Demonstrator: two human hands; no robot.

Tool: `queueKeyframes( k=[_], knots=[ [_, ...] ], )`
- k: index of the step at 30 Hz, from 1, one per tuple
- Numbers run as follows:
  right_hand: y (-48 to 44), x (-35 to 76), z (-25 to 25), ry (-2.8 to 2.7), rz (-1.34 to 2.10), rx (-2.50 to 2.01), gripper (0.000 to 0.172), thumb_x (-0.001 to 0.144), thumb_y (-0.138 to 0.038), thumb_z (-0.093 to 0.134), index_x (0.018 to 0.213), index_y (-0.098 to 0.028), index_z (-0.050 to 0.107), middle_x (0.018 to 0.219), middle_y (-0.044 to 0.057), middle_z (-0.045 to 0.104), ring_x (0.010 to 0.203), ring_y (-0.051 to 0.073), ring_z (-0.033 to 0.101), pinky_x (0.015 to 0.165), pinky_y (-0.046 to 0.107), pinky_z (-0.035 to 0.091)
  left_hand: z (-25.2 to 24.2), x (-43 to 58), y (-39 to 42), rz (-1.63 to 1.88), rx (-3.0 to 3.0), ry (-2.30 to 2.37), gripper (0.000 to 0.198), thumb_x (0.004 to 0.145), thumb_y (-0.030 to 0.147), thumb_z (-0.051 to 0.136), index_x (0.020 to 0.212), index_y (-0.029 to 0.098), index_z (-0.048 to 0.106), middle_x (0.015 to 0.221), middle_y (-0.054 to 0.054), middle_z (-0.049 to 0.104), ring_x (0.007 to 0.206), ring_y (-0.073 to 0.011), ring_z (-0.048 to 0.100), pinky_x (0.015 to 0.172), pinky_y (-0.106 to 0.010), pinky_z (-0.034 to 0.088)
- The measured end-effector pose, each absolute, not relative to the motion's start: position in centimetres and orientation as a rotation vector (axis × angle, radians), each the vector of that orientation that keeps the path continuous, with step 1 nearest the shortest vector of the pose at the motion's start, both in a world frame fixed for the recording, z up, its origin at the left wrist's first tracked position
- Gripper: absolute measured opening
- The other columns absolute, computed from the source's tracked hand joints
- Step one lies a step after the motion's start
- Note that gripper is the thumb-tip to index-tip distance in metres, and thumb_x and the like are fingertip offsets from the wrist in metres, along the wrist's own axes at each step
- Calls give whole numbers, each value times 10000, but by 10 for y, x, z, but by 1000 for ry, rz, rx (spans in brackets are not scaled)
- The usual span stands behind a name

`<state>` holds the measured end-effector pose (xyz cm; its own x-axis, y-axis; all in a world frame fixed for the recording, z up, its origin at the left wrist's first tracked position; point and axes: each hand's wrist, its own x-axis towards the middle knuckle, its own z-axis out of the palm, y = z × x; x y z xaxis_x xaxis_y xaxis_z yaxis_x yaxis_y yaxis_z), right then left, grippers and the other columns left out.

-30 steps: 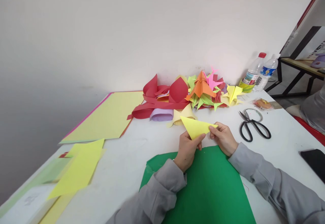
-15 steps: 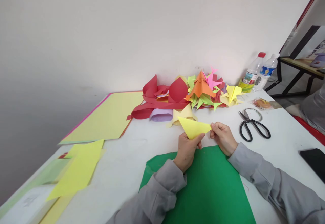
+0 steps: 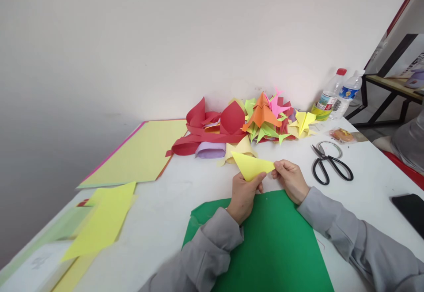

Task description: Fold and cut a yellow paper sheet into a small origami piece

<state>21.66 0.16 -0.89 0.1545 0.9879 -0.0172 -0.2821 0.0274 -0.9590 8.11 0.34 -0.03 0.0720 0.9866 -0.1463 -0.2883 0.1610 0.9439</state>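
A folded yellow paper triangle (image 3: 251, 166) is held just above the white table (image 3: 172, 203), between both hands. My left hand (image 3: 243, 197) pinches its lower edge from below. My right hand (image 3: 290, 179) pinches its right tip. Under my forearms lies a large green paper sheet (image 3: 271, 248). Both arms wear grey sleeves.
A heap of folded paper figures and curled red, lilac and cream paper (image 3: 245, 124) lies at the back. Black scissors (image 3: 331, 164), two water bottles (image 3: 338, 93) and a dark phone (image 3: 410, 208) are to the right. Yellow sheets (image 3: 139, 153) lie at left. Another person's clothing (image 3: 409, 144) shows at far right.
The yellow triangle and both hands have shifted slightly left and up; the right hand's grip has crept along the tip. Nothing else moved.
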Motion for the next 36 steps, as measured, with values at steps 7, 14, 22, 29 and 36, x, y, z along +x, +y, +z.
queueKeyframes(
  k=[7,14,22,29,36],
  knots=[
    [2,216,-14,-892,1197,-1070,355,672,-524,720,581,-190,640,554,-4,607,555,132,511,609,282,409,1,81,4,1189,874,1016,311,589,290,767,495,151,505,364,50,480,362,-70,416,415,-206,315],
    [3,217,-16,-895,1193,-1060,334,692,-503,712,593,-189,655,566,4,620,566,140,528,616,289,423,3,81,3,1179,855,988,291,588,298,775,536,143,535,379,48,492,363,-71,422,409,-204,315],
    [3,217,-16,-894,1204,-1060,332,687,-507,714,598,-191,664,573,13,626,576,147,540,621,293,443,5,82,3,1152,831,992,285,585,342,779,655,101,645,411,29,531,386,-86,461,420,-215,351],
    [1,217,-12,-904,1229,-1058,304,675,-479,727,623,-184,679,596,19,647,570,138,545,613,284,444,4,82,4,1200,770,971,251,547,293,792,618,102,645,409,33,524,399,-77,450,450,-220,367],
    [0,217,-4,-947,1242,-1079,312,620,-469,765,591,-190,630,548,-11,604,539,129,519,581,271,421,4,81,5,1218,774,982,253,547,295,790,627,107,641,430,31,528,412,-79,452,454,-223,357]
  ],
)
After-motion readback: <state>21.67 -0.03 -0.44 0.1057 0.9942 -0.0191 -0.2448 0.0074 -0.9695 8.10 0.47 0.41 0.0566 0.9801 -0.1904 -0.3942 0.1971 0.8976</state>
